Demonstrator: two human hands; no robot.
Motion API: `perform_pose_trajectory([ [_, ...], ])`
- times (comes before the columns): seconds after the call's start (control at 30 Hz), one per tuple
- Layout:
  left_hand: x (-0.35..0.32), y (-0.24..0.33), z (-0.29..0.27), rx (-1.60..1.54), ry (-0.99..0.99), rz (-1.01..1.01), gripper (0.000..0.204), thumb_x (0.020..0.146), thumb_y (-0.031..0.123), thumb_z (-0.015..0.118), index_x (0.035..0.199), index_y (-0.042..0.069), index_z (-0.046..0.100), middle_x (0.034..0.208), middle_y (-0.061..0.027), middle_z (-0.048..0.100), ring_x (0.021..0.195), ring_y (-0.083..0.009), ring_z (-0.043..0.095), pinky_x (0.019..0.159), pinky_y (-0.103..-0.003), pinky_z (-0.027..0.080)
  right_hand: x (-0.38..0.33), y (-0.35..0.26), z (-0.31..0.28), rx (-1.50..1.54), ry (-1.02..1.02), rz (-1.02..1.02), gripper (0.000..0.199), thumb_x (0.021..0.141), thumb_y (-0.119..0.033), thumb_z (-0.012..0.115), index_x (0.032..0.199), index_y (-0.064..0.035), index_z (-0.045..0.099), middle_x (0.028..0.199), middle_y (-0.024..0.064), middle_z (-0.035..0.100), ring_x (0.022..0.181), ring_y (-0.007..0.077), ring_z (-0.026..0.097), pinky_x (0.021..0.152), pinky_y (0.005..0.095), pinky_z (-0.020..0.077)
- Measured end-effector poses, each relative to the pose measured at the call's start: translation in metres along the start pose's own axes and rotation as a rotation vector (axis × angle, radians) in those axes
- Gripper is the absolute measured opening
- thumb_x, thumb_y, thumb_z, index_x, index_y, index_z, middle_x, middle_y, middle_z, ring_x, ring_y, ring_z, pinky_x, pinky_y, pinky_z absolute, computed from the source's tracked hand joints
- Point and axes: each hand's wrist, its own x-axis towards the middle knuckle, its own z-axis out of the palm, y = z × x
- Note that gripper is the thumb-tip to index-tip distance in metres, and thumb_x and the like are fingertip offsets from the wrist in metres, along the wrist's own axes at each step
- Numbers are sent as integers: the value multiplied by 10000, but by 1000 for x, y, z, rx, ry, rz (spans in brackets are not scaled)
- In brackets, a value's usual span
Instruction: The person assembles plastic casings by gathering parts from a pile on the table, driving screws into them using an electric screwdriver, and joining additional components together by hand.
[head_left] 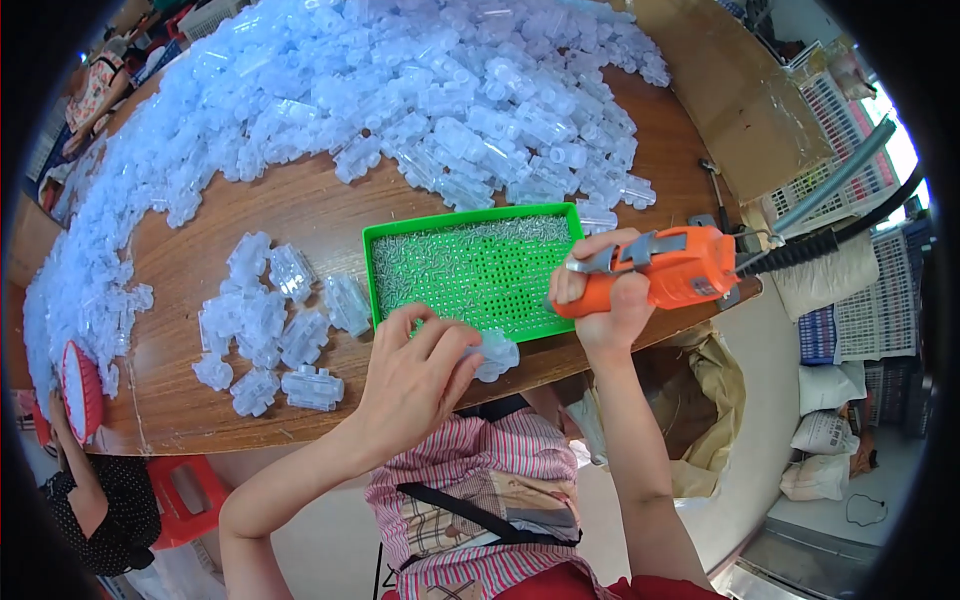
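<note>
My right hand (612, 300) is wrapped round an orange power screwdriver (690, 272) that has a grey lever on top. Its tip points left, over the right end of a green perforated tray (470, 213). Small silver screws (415, 268) lie in the tray, thickest toward its left and far sides. Beside the tray's near edge, my left hand (415, 368) is closed on a clear plastic housing (497, 356), its fingers bent. That housing is partly hidden by the fingers. Several similar clear housings (255, 320) lie grouped to the left of the hand.
A large heap of clear plastic parts (450, 100) covers the far and left side of the wooden table (190, 270). A hose and black cable (800, 250) run from the screwdriver. A hammer (715, 190) lies at right. Another person's arm (85, 470) reaches a red basket (82, 392).
</note>
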Motion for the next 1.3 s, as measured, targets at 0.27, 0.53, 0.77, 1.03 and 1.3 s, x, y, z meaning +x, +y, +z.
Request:
perform_pose_trajectory([
  [0.27,-9,2,17,-185,73,-48,268,830,100,662,1078,76,563,1058,-66,602,981,-293,549,884,-430,384,1,9,-4,-239,52,43,658,828,-615,599,956,19,482,594,62,467,489,139,455,469,296,422],
  [0.53,-8,-6,15,-219,80,34,504,755,158,761,1184,72,510,1039,-60,656,959,-273,588,870,-397,414,3,13,-6,-181,16,-10,583,861,-547,584,952,23,503,601,46,485,513,129,481,493,274,425],
  [0.77,-14,-9,17,-253,64,5,722,731,191,778,1328,62,394,1098,-44,666,985,-250,604,918,-391,427,2,14,-7,-213,19,36,650,838,-655,544,926,-14,478,599,48,443,502,138,453,474,282,413],
  [1.03,-13,-9,16,-288,44,-37,745,713,169,783,1334,50,389,1095,-59,663,1023,-277,591,912,-402,441,0,10,-6,-246,0,59,683,831,-683,525,948,-13,480,604,47,439,511,144,450,489,293,407],
  [1.3,-11,10,-23,-335,84,-22,729,659,56,773,1298,37,423,1078,-118,599,939,-309,555,812,-389,468,16,-48,3,-6,-197,-166,817,804,-791,417,1009,-7,526,619,37,475,542,156,481,483,301,438],
])
